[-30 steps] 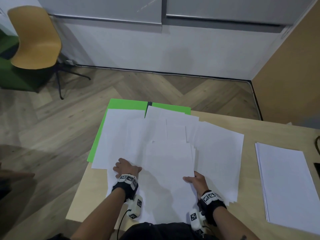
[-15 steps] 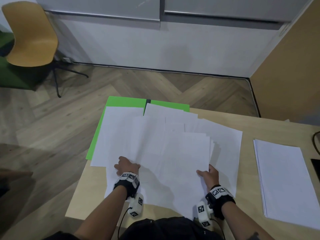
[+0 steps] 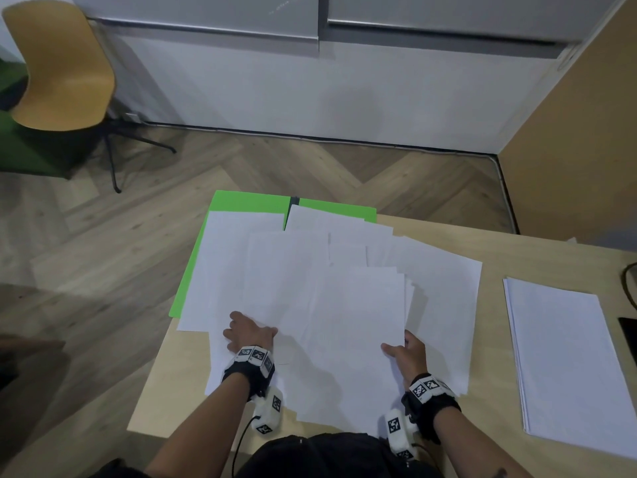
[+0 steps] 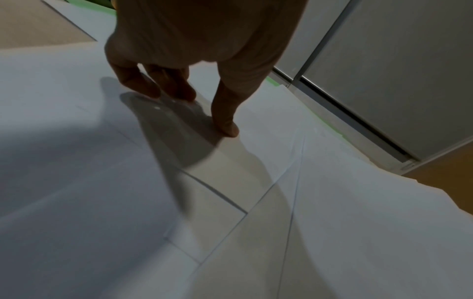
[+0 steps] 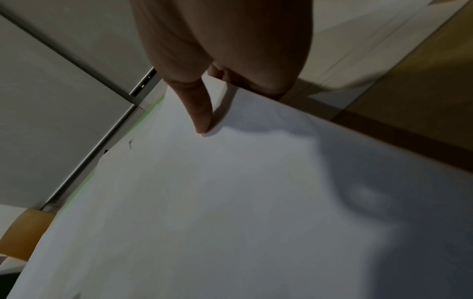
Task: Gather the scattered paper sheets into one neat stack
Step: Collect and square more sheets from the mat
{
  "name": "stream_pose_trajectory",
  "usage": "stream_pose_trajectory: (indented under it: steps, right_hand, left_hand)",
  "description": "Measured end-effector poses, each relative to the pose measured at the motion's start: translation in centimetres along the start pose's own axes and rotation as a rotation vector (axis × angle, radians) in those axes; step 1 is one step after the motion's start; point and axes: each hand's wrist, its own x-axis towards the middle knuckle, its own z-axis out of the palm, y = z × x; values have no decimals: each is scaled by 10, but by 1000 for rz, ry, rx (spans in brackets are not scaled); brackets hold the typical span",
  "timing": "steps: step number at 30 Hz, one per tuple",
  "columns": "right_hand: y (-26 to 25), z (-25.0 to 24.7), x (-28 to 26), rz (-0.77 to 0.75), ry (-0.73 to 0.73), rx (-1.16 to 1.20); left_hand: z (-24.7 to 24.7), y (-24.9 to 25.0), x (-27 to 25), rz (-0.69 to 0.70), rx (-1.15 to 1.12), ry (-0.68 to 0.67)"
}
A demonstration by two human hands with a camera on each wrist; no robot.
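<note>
From the head, scattered paper sheets (image 3: 293, 288) overlapped across the surface's (image 3: 493, 257) far-left corner on green sheets (image 3: 248, 201), a separate stack (image 3: 565, 357) lying near its right edge. At the left wrist, the left hand (image 4: 194, 50) pressed fingertips (image 4: 229, 129) onto the sheets. At the right wrist, the right hand (image 5: 230, 50) pinched the top sheet's (image 5: 230, 202) edge, thumb on top.

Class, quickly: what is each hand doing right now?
Left hand: open, fingertips pressing on the loose sheets.
Right hand: pinching the edge of the gathered sheets.
</note>
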Motion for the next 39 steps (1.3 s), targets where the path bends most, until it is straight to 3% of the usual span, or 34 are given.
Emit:
stream_pose_trajectory:
  steps: [9, 20, 27, 32, 39]
  right_hand:
    - [5, 1, -2, 4, 3, -16]
    - [3, 0, -2, 6, 4, -60]
    - [8, 1, 1, 11, 17, -100]
    - [8, 1, 1, 15, 13, -105]
    - [6, 1, 0, 15, 10, -91]
  left_hand:
    - [2, 2, -7, 18, 74, 27]
    - [4, 0, -17, -28, -238, -32]
    - [-1, -5, -5, -9, -75, 43]
    - [3, -2, -7, -18, 25, 22]
    - [0, -3, -10, 54, -215, 26]
